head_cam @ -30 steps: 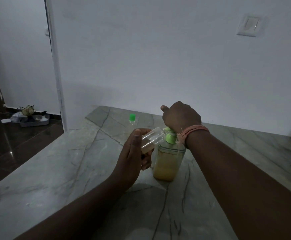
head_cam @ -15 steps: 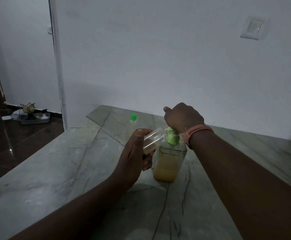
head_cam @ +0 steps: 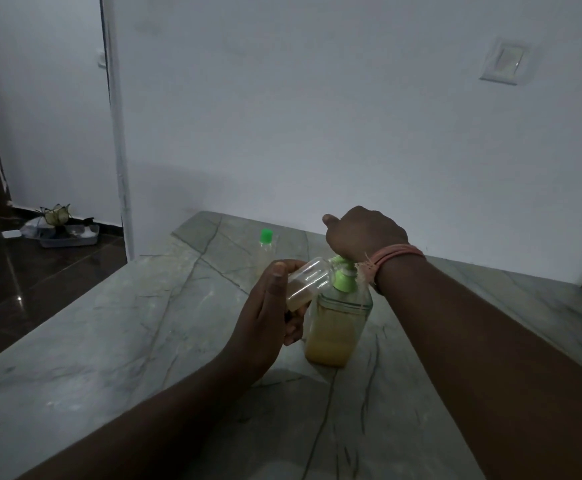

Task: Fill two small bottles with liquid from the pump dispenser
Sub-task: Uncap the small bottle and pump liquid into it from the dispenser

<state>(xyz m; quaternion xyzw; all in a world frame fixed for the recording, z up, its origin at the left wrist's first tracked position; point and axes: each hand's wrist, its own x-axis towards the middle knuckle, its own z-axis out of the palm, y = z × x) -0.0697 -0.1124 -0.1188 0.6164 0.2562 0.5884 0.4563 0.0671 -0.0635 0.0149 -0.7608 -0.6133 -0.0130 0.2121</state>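
Note:
A clear pump dispenser (head_cam: 334, 327) with a green pump head and yellow liquid stands on the marble counter (head_cam: 126, 334). My right hand (head_cam: 365, 233) rests closed on top of the pump head. My left hand (head_cam: 268, 306) holds a small clear bottle (head_cam: 308, 282) tilted, its mouth against the green nozzle; a little yellowish liquid lies in its lower end. A second small bottle (head_cam: 265, 251) with a green cap stands farther back on the counter, to the left of the dispenser.
A white wall with a switch plate (head_cam: 502, 65) runs behind the counter. To the left the counter ends at a drop to a dark floor, where a tray of clutter (head_cam: 64, 233) sits by a doorway.
The small bottle in my left hand now shows some yellowish liquid. Both hands stay at the dispenser; the view has shifted slightly.

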